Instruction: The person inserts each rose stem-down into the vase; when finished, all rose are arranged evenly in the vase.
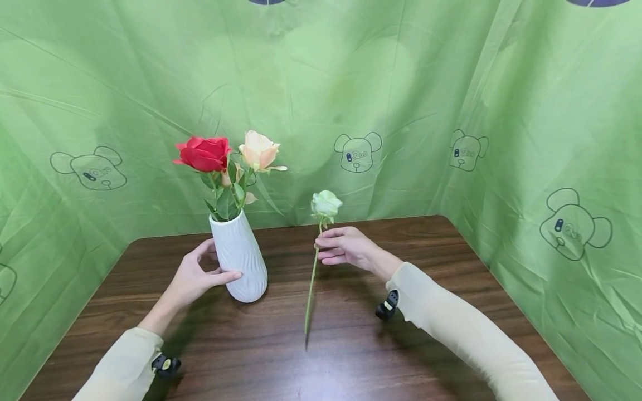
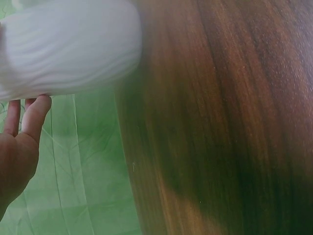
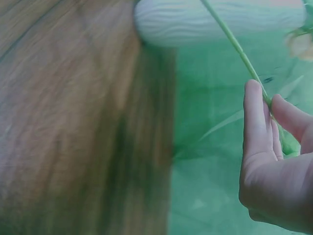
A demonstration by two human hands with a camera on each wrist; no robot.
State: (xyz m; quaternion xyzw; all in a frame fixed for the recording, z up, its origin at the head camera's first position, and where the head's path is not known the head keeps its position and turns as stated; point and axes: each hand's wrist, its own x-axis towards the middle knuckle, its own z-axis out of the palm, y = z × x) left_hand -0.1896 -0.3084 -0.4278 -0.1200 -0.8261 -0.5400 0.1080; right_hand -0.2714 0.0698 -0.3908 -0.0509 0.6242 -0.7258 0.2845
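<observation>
My left hand (image 1: 198,275) grips a white ribbed vase (image 1: 239,259), its thumb across the front and its other fingers partly hidden behind. The vase leans a little, its top toward the left. In its mouth stand a red rose (image 1: 204,154) and a peach rose (image 1: 258,150) with green leaves. To the right of the vase, my right hand (image 1: 348,249) pinches the stem of a pale greenish-white rose (image 1: 326,204) just below the bloom. That stem (image 3: 239,51) hangs down, and the right wrist view shows it between thumb and fingers, with the vase behind.
Beneath both hands lies a dark brown wooden table (image 1: 351,345). Green curtain (image 1: 301,72) with printed bear heads surrounds its back and sides. Each sleeve carries a small black device at the wrist.
</observation>
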